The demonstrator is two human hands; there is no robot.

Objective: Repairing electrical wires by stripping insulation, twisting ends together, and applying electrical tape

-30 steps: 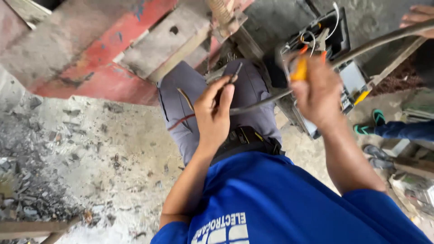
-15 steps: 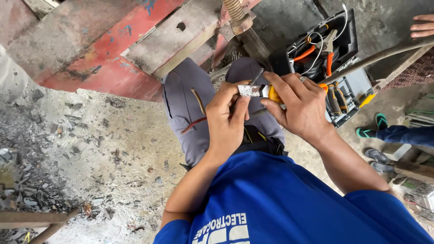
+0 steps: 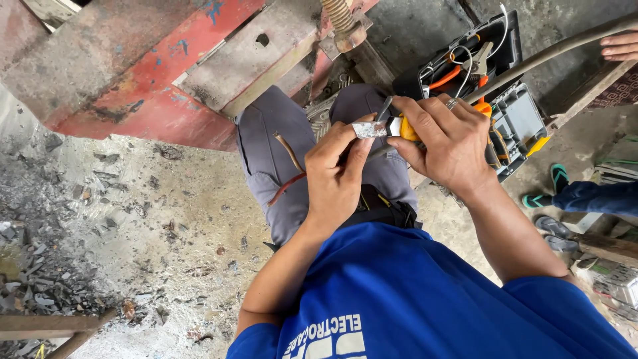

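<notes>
My left hand (image 3: 339,173) pinches a small flat grey metal piece (image 3: 369,129) between thumb and fingers, above my grey-trousered knees (image 3: 272,159). My right hand (image 3: 446,143) is closed on a yellow-handled tool (image 3: 407,129) whose dark tip meets that metal piece. A thick grey cable (image 3: 558,50) runs from behind my right hand toward the upper right. Thin brown and red wires (image 3: 287,166) lie across my left thigh.
An open black and grey toolbox (image 3: 515,119) with orange-handled tools and white wire sits beyond my right hand. A red and grey metal structure (image 3: 166,60) spans the top left. Rubble covers the concrete floor at left. Another person's hand (image 3: 621,46) and sandalled foot (image 3: 551,189) are at right.
Both hands came together over my knees. The right hand dropped from up by the toolbox with the yellow-handled tool, and the left hand took up the small metal piece.
</notes>
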